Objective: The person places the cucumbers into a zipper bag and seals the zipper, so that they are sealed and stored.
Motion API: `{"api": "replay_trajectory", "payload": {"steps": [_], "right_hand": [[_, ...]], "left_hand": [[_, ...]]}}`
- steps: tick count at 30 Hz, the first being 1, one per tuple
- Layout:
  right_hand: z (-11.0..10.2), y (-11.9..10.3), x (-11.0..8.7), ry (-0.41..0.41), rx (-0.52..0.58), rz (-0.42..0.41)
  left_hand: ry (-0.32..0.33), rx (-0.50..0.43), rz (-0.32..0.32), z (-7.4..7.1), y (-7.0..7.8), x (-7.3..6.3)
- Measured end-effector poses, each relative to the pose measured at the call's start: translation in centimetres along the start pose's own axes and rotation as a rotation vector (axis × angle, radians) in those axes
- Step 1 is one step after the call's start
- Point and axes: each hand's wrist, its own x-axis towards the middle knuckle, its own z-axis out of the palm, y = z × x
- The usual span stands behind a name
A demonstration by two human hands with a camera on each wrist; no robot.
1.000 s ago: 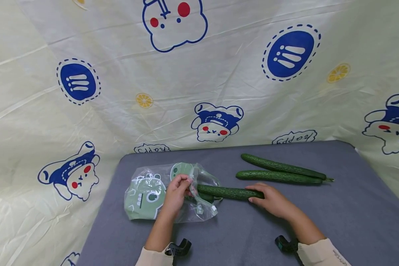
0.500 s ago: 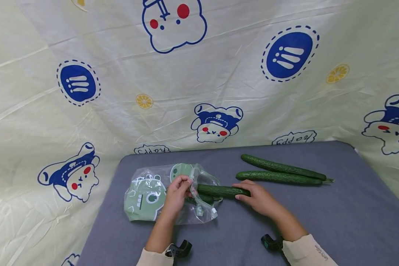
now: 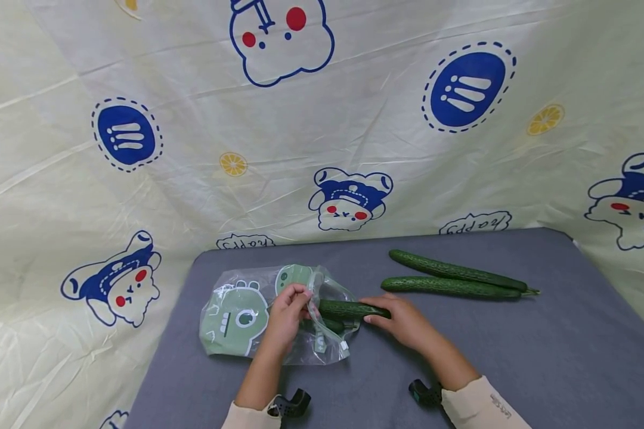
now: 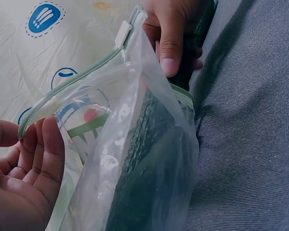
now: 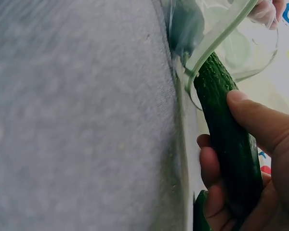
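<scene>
Left hand (image 3: 287,316) pinches the bag (image 3: 228,333), right hand (image 3: 402,323) grips a cucumber (image 3: 346,309) partly inside it, two more cucumbers (image 3: 453,286) lying beyond that hand.

Head view high, downward; wrist views close, sharing bag (image 4: 103,168).

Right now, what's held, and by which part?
Left hand: slider zip bag, by its green rim. Right hand: part-bagged cucumber, by its outer end.

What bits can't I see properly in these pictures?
Head view: the far end of the held cucumber, hidden by the left hand and printed bag.
Head view: the right sleeve's writing, too small to read.
Left wrist view: part of the right hand, cut off by the top edge.
</scene>
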Motion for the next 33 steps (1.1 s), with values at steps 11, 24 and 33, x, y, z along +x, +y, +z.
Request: {"api": "replay_trajectory", "payload": {"steps": [11,24,33], "right_hand": [[-0.7,1.4,-0.6,-0.035,0.032,0.074],[0.0,0.0,-0.6,0.019,0.072,0.074],[1.6,-1.0,0.6,0.040,0.192,0.098]], "left_hand": [[-0.002,0.003,-0.001,-0.2,-0.1,0.1],[-0.005,0.010,0.002,0.0,-0.1,0.0],[0.003,0.000,-0.006,0.0,0.0,0.0]]}}
